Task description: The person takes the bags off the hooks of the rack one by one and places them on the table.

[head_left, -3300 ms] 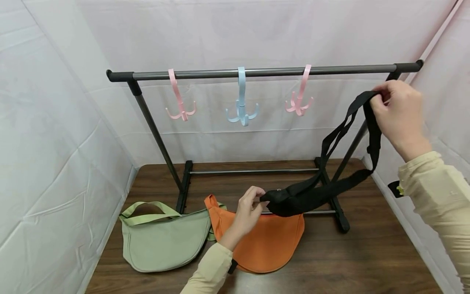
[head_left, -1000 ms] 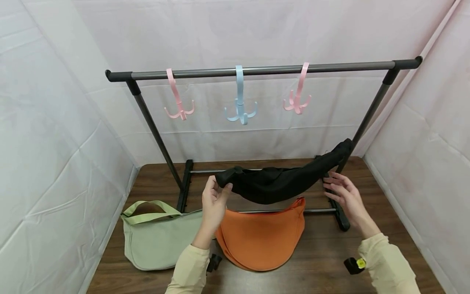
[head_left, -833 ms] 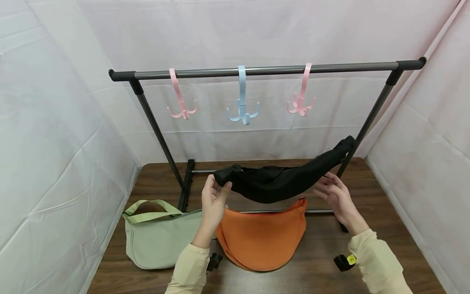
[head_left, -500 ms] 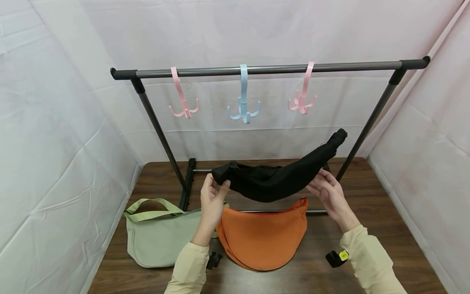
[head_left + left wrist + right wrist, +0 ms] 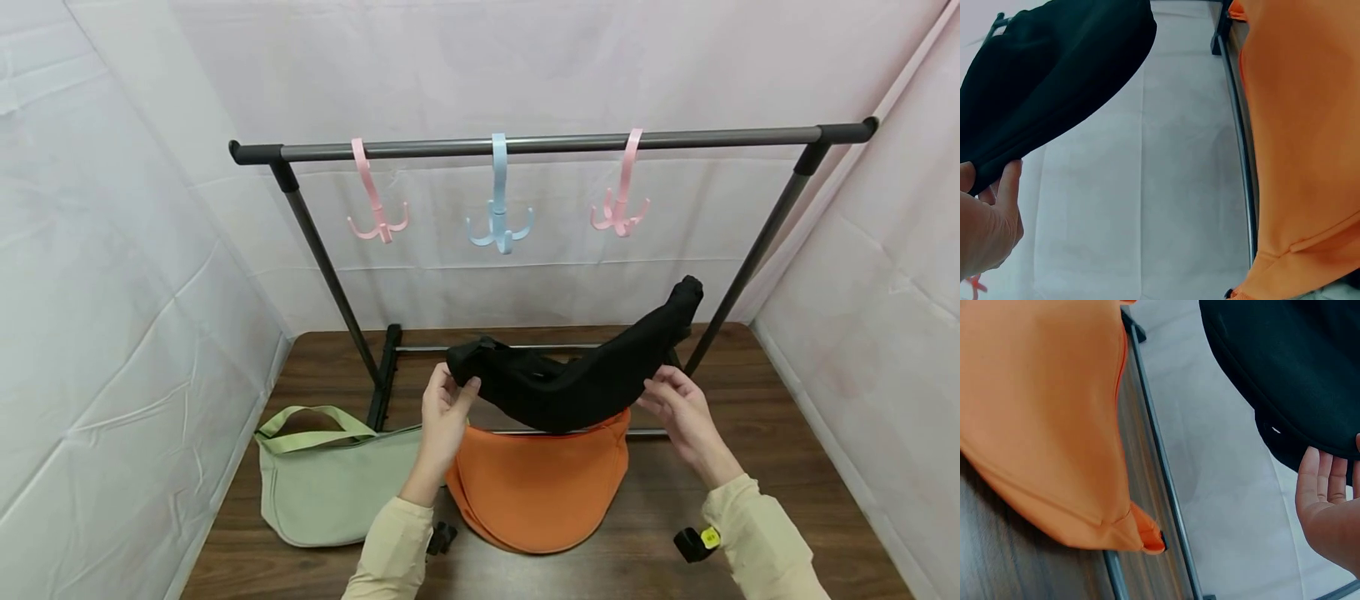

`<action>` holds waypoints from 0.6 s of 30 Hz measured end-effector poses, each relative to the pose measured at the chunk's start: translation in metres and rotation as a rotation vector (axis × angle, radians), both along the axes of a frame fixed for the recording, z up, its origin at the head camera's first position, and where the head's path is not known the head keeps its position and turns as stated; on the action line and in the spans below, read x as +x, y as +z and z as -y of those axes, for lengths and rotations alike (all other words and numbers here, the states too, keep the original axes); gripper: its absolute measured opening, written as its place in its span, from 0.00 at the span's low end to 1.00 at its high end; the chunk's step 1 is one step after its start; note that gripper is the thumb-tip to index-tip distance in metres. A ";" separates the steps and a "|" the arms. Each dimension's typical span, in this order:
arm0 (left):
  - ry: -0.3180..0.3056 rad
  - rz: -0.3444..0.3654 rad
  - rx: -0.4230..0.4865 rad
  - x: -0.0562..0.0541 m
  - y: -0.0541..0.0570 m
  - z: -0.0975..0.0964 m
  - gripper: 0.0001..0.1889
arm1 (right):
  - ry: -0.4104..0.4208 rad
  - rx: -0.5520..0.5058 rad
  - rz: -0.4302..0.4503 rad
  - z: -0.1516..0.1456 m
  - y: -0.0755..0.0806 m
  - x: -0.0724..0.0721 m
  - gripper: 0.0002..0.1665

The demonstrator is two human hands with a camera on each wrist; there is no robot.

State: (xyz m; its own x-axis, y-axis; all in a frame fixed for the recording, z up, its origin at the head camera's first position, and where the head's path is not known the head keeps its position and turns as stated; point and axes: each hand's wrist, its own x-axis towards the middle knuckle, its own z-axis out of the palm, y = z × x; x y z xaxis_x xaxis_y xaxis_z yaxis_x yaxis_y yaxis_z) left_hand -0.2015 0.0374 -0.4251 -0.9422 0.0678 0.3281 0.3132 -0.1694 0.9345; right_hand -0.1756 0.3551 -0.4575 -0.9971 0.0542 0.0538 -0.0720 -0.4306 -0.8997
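Note:
A black shoulder bag (image 5: 577,387) hangs between both hands, above the table and overlapping the top of an orange bag (image 5: 540,492). My left hand (image 5: 442,417) pinches its left end between thumb and fingers, as the left wrist view also shows. At the bag's lower right edge, my right hand (image 5: 682,412) has its thumb in front and its fingers (image 5: 1322,475) behind and under the cloth. The bag's right end sticks up beyond that hand. Its strap is mostly hidden behind the body.
A black rack with a grey top bar (image 5: 562,144) stands behind. From it hang a pink hook (image 5: 375,212), a blue hook (image 5: 498,208) and another pink hook (image 5: 621,200). A light green bag (image 5: 337,492) lies left on the wooden table (image 5: 787,517); white cloth walls surround it.
My right hand has let go of the raised strap and come down to the bag's right edge. The black bag now spreads sideways, sinking slightly in the last half second.

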 end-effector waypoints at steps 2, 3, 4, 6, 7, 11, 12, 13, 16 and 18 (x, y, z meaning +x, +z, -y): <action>-0.020 0.003 0.000 0.000 -0.003 -0.006 0.08 | -0.004 -0.003 -0.003 -0.006 -0.003 0.005 0.13; -0.029 0.004 0.001 0.001 -0.005 -0.009 0.08 | -0.009 -0.007 -0.005 -0.009 -0.004 0.008 0.13; -0.037 0.003 0.002 0.001 -0.007 -0.013 0.08 | -0.010 -0.013 -0.010 -0.013 -0.006 0.011 0.13; -0.056 0.001 -0.001 0.003 -0.009 -0.021 0.08 | -0.019 -0.032 -0.018 -0.020 -0.009 0.018 0.14; -0.062 -0.006 -0.005 0.004 -0.010 -0.025 0.07 | -0.026 -0.040 -0.014 -0.024 -0.011 0.022 0.14; -0.104 0.020 -0.023 0.015 0.000 -0.042 0.06 | -0.048 -0.071 0.009 -0.040 -0.020 0.039 0.15; -0.115 0.029 -0.029 0.018 0.003 -0.046 0.06 | -0.054 -0.077 0.014 -0.044 -0.023 0.043 0.15; -0.125 0.038 -0.037 0.021 0.005 -0.050 0.06 | -0.059 -0.084 0.017 -0.049 -0.025 0.048 0.16; -0.164 0.065 -0.062 0.026 0.005 -0.063 0.06 | -0.069 -0.120 -0.002 -0.061 -0.032 0.062 0.17; -0.185 0.079 -0.081 0.029 0.002 -0.071 0.06 | -0.079 -0.144 -0.024 -0.070 -0.037 0.072 0.18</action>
State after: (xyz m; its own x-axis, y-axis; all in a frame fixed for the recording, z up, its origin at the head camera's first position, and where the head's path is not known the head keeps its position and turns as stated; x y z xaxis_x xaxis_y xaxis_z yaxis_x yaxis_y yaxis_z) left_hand -0.1729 0.1089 -0.4234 -0.9339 0.2648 0.2404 0.2093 -0.1404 0.9677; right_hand -0.1033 0.4248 -0.4949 -0.9880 0.1408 0.0631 -0.1308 -0.5473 -0.8267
